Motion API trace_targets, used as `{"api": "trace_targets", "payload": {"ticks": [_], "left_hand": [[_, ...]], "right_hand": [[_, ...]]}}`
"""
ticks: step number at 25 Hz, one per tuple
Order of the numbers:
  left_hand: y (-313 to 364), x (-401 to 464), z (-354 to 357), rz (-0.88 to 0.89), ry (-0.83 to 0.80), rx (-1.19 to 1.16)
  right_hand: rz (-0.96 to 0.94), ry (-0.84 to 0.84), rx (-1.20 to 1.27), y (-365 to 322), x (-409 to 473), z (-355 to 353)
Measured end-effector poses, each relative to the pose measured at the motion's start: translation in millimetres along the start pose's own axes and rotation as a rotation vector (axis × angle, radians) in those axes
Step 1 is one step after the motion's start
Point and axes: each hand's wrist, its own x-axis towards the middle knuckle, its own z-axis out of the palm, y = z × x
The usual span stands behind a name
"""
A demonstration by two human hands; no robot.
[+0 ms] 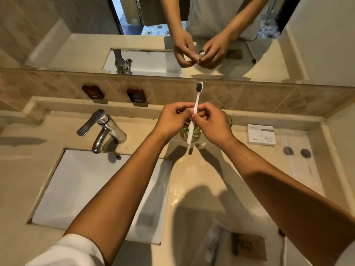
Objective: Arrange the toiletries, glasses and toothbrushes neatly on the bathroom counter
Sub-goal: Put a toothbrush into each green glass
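Left hand [172,118] and right hand [213,121] both pinching upright white toothbrush [194,112], above green-tinted glass [197,131] on counter [211,169]

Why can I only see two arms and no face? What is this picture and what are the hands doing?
The camera sits on the person's head and looks down, so you see only their arms. There is just this one picture. The mirror at the top shows the same hands again.

The left hand and the right hand both pinch a white toothbrush, bristles pointing up. Its lower end hangs over a greenish glass standing on the counter.

To the left are the sink and a shiny tap. To the right lies a white box. Near the bottom edge lie a clear packet and a brown packet. Both are too blurry to read.
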Motion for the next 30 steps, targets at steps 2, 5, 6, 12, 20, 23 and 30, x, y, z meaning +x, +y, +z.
{"api": "trace_targets", "payload": {"ticks": [2,5,6,12,20,23,30], "left_hand": [[-3.6,11.5,0.7,0.007,0.001,-0.003],[-21.2,19.8,2.0,-0.029,0.055,0.022],[-31.9,21.8,2.0,-0.050,0.080,0.060],[-129.2,17.0,-17.9,-0.128,0.127,0.733],[-193.5,30.1,-20.9,-0.073,0.136,1.160],[-207.4,29.8,-17.7,-0.042,0.225,1.180],[-220.8,29.7,-20.0,0.068,0.314,1.161]], "right_hand": [[0.002,0.029,-0.029,3.4,8.9,0.7],[0.065,0.105,-0.006,10.4,17.7,1.5],[0.094,0.133,0.013,14.1,21.5,0.7],[0.183,0.273,0.080,31.8,40.1,-0.9],[0.193,0.315,0.090,49.8,51.8,27.2],[0.093,0.296,0.056,56.1,50.9,31.2],[0.079,0.315,-0.112,60.3,50.9,40.7]]}}
